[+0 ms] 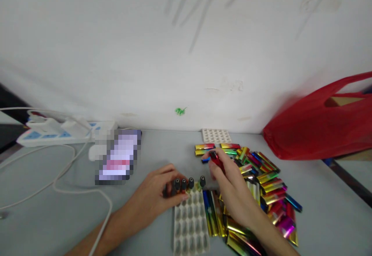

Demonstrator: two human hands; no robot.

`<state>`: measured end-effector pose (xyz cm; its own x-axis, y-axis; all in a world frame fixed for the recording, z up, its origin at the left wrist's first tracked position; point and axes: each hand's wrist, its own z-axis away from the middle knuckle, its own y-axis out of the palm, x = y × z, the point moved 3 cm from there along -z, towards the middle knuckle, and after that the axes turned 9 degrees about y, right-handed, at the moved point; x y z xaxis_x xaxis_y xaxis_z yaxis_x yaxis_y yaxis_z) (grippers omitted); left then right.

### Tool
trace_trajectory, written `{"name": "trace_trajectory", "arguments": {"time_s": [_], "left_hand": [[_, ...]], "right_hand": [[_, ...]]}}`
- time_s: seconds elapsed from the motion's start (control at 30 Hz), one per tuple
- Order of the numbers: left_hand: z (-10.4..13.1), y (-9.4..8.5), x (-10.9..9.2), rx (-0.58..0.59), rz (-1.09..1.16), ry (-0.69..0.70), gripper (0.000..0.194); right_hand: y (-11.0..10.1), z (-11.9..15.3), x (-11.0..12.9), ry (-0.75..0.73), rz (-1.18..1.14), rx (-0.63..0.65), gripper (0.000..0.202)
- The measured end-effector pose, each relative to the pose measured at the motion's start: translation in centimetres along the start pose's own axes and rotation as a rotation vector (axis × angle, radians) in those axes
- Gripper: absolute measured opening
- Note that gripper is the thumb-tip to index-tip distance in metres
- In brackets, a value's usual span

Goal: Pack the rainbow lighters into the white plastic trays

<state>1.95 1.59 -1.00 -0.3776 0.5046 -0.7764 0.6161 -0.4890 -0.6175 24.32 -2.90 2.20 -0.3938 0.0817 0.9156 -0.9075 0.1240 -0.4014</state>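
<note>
A white slotted tray [190, 225] lies on the grey table in front of me. Several shiny lighters with black tops [189, 183] stand upright in its far row. My left hand [158, 194] rests at the tray's far left corner, fingers touching the standing lighters. My right hand [229, 184] hovers just right of the tray and pinches a red lighter [215, 159] between its fingertips. A heap of loose metallic, multicoloured lighters [261, 182] spreads to the right of the tray and under my right wrist.
A second white slotted tray [216, 135] lies against the wall. A red plastic bag [319, 128] sits at the right. A white power strip [55, 132] with cables and a phone [117, 157] are on the left.
</note>
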Motion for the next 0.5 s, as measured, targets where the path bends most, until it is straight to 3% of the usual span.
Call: {"name": "trace_trajectory", "arguments": {"time_s": [0.17,0.37,0.5], "left_hand": [[-0.1,0.0,-0.2,0.008,0.018,-0.004,0.012],[0.0,-0.1,-0.3,0.021,0.017,-0.006,0.012],[0.0,0.0,-0.3,0.014,0.014,-0.005,0.010]], "right_hand": [[0.3,-0.6,-0.3,0.189,-0.447,0.095,0.032],[1.2,-0.6,-0.4,0.471,-0.749,0.322,0.063],[1.3,-0.3,0.6,0.493,-0.906,0.344,0.059]]}}
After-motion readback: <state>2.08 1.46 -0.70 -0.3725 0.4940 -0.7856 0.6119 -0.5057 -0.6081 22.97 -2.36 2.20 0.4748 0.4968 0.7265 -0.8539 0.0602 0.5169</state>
